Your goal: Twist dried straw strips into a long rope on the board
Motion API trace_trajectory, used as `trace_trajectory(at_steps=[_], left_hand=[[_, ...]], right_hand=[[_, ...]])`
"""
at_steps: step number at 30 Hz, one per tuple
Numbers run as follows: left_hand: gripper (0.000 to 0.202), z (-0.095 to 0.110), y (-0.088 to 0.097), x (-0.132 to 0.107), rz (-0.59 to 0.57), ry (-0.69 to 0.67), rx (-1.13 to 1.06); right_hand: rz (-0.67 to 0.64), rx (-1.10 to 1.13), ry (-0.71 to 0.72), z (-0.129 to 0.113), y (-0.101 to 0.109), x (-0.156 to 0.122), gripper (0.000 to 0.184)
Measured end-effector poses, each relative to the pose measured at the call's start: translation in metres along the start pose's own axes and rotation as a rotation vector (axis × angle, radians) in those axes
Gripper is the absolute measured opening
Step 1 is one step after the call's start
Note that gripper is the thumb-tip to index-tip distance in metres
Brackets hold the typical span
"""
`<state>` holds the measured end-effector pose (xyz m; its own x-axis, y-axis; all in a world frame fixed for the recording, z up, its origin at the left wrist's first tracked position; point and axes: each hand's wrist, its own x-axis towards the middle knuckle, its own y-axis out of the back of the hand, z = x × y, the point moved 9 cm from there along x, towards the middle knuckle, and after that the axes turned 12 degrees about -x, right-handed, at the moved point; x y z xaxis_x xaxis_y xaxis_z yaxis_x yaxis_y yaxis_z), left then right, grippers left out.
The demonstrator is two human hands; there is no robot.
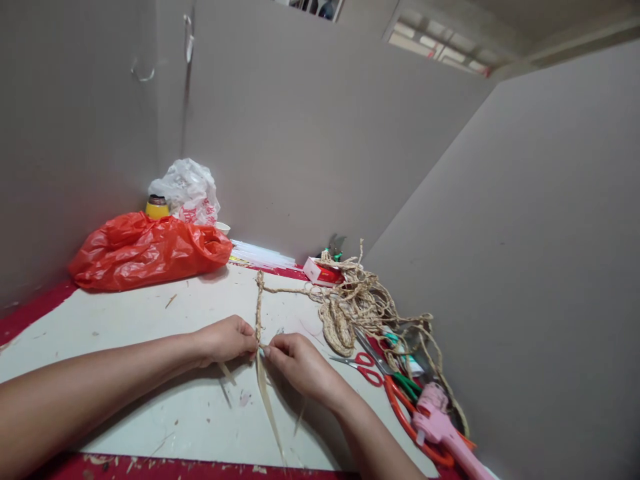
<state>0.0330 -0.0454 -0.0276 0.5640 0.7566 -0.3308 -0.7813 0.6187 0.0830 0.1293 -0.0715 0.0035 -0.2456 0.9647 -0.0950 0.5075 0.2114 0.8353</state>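
Note:
A braided straw cord (259,303) runs down the middle of the white board toward my hands. My left hand (233,340) pinches the lower end of the braid from the left, and a loose strand pokes out beneath its fingers. From the right, my right hand (295,360) pinches a strand at the same spot, thumb against forefinger. Between the hands a flat pale straw strip (267,403) hangs down toward the board's front edge. At its far end the braid bends right, joining a thin cord that leads to a tangled pile of straw cord (360,293).
Right of my hands lie small red-handled scissors (367,367), large orange-handled scissors (400,407) and a pink glue gun (440,420). A red plastic bag (150,250), a yellow jar (157,208) and clear glue sticks (263,255) are at the back. Grey partitions (300,133) enclose the table.

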Motion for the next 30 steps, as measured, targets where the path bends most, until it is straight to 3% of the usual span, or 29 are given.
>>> trace_trajectory(at_steps=[5, 10, 13, 15, 18, 20, 23, 24, 30], left_hand=[[0.017, 0.002, -0.002, -0.004, 0.020, 0.010, -0.097], [0.022, 0.003, -0.010, -0.009, -0.003, 0.058, -0.248], [0.024, 0.005, -0.012, -0.010, -0.008, 0.056, -0.270], [0.020, 0.005, -0.012, -0.009, -0.020, 0.052, -0.271], [0.018, 0.005, -0.014, -0.009, -0.058, 0.068, -0.305], [0.019, 0.006, -0.014, -0.010, -0.081, 0.073, -0.342], [0.024, 0.008, -0.017, -0.012, -0.136, 0.084, -0.391], [0.025, 0.009, -0.019, -0.013, -0.158, 0.085, -0.403], [0.024, 0.012, -0.022, -0.012, -0.242, 0.006, -0.397]], right_hand=[[-0.087, 0.026, -0.030, -0.015, -0.011, -0.008, 0.028], [0.068, -0.348, -0.015, -0.029, -0.016, -0.017, 0.030], [0.058, -0.511, -0.021, -0.037, -0.018, -0.024, 0.032], [0.007, -0.501, 0.051, -0.047, -0.017, -0.030, 0.030], [-0.189, -0.258, 0.211, -0.058, -0.014, -0.038, 0.026], [-0.270, -0.014, 0.195, -0.050, -0.003, -0.035, 0.034], [0.095, 0.131, -0.002, -0.015, 0.039, -0.017, 0.045], [0.127, 0.179, -0.034, -0.007, 0.040, -0.012, 0.046], [-0.227, 0.614, -0.115, 0.002, -0.026, 0.003, 0.042]])
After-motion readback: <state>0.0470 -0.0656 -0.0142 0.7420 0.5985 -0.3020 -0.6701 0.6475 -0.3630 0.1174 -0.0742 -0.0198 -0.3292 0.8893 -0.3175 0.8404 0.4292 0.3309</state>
